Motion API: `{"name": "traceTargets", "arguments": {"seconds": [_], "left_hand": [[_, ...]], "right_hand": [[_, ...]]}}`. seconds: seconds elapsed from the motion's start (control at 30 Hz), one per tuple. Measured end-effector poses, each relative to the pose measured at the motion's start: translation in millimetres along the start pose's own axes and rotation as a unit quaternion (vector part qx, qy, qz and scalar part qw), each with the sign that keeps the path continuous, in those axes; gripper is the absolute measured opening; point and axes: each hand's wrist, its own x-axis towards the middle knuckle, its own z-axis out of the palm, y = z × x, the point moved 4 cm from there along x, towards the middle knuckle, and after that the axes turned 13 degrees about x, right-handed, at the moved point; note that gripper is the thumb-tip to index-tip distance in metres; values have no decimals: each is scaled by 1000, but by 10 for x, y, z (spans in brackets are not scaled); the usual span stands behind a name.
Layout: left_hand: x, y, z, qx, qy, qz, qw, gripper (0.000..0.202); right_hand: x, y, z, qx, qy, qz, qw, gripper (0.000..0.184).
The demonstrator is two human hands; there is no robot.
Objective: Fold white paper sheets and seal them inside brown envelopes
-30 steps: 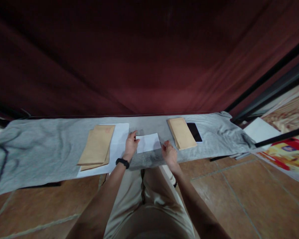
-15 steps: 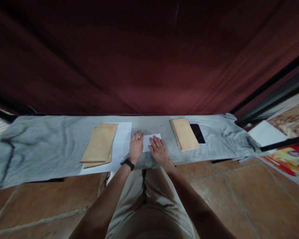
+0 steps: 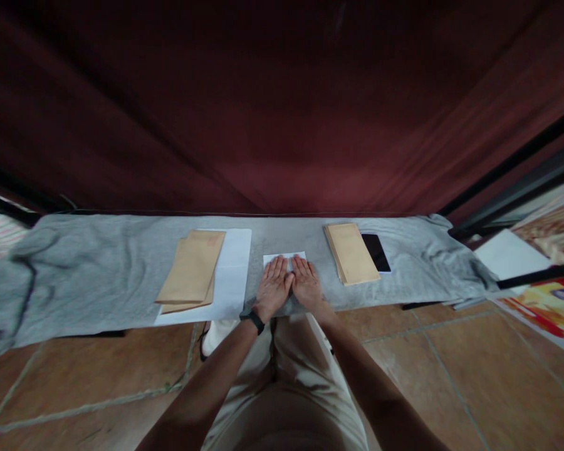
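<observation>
A small white folded paper (image 3: 269,257) lies on the grey cloth, mostly covered by my two hands. My left hand (image 3: 273,289) rests flat on its left part, fingers stretched out, with a dark band on the wrist. Beside it, my right hand (image 3: 306,285) presses flat on the right part, fingers extended. The two thumbs meet in the middle. To the left, brown envelopes (image 3: 193,266) overlap on larger white sheets (image 3: 234,266). On the right sits a stack of brown envelopes (image 3: 353,254).
A dark-screened phone (image 3: 376,254) lies partly under the right envelopes. Grey cloth (image 3: 98,269) covers the narrow bench, with a dark red hanging (image 3: 282,125) behind it. A white box-like object (image 3: 512,254) and a colourful printed package (image 3: 549,307) are at the far right.
My left hand has moved right, from the paper's left edge onto the paper beside my right hand. Both hands now lie flat together, covering more of it.
</observation>
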Motion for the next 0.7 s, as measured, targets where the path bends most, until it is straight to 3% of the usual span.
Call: {"name": "traceTargets", "arguments": {"seconds": [0.37,0.53,0.7], "left_hand": [[5,7,11,29,0,-10,1000,60],[7,32,-4,40,9,-4,999,59],[13,38,12,48,-10,9,999,59]], "right_hand": [[-58,168,-176,25,36,24,999,53],[78,117,-203,40,43,37,998,50],[207,-18,-73,55,-18,-17,998,49]]}}
